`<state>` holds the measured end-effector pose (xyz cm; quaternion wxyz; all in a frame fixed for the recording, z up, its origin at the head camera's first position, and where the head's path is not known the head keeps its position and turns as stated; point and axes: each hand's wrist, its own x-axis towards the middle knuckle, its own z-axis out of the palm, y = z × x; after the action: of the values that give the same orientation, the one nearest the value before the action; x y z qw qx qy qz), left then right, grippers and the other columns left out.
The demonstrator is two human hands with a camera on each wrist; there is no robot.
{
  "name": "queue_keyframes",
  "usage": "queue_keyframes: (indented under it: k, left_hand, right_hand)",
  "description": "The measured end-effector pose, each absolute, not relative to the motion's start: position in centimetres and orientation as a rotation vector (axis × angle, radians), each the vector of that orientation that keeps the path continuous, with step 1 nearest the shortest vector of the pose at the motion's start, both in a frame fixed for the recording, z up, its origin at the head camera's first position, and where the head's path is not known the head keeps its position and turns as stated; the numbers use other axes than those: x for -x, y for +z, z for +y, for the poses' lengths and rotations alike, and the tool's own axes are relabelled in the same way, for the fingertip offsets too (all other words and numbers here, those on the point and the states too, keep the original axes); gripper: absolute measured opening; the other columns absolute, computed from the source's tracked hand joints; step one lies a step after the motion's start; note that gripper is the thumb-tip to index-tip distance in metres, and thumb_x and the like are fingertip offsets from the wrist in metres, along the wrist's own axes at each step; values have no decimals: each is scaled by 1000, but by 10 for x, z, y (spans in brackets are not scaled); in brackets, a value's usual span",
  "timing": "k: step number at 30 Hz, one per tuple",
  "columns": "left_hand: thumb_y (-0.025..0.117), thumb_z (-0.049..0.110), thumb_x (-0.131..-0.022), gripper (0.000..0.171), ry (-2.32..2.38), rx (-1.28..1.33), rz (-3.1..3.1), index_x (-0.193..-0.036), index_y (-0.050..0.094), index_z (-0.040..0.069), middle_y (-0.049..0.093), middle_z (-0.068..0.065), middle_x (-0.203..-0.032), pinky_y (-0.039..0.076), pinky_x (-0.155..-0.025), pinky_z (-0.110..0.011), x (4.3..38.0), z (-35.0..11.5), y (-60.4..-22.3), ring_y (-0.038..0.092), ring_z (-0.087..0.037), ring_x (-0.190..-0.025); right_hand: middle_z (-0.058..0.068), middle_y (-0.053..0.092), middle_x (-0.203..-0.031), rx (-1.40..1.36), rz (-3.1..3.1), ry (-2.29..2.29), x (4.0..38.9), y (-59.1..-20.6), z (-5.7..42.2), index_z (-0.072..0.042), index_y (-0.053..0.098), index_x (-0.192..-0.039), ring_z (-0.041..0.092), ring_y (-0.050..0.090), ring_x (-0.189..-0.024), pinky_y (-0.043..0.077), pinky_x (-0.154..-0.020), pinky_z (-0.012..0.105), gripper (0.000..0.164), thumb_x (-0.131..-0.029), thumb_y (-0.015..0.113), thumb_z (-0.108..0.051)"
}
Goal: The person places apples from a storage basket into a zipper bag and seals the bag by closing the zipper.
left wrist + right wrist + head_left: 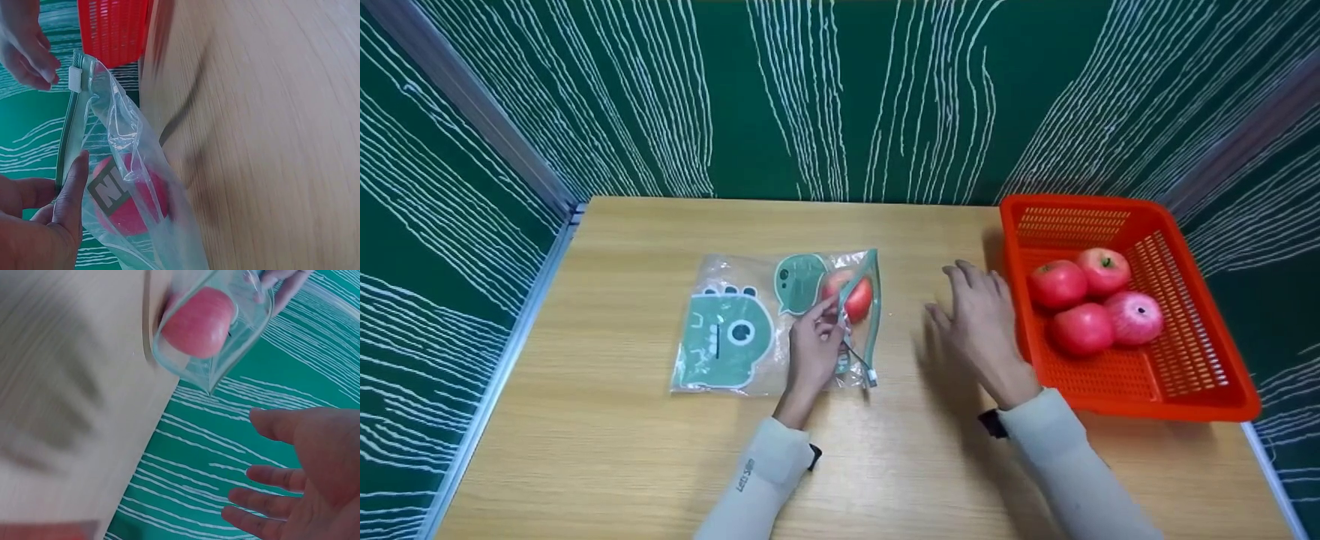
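Observation:
A clear zip bag printed with green dinosaur faces lies on the table, its mouth toward the right. Inside, just within the mouth, sits a red apple; the left wrist view shows the apple through the plastic. My left hand pinches the bag's upper zip edge between thumb and fingers and holds the mouth apart. A white slider sits at one end of the zip. My right hand hovers between the bag and the basket, fingers spread and holding nothing; the palm shows in the right wrist view.
A red plastic basket stands at the table's right side. It holds several apples, one of them an apple in a white foam net. Green walls with white lines enclose the wooden table at the back and sides.

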<state>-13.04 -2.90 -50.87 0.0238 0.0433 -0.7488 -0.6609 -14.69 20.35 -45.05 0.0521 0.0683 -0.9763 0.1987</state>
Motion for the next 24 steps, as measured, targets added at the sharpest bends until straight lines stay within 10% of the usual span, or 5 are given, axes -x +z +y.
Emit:
queue_keyframes:
  k: [24]
  left_hand:
    - [64,-13,-94,48,-2038,-127,-2306,-141,61,-5,71,-20,-117,65,-71,-29,131,-30,-509,75,-28,-89]
  right_hand:
    - [32,50,-150,-149,-2874,482,129,-442,257,6,55,-142,52,44,-136,31,-119,69,62,-90,82,-14]
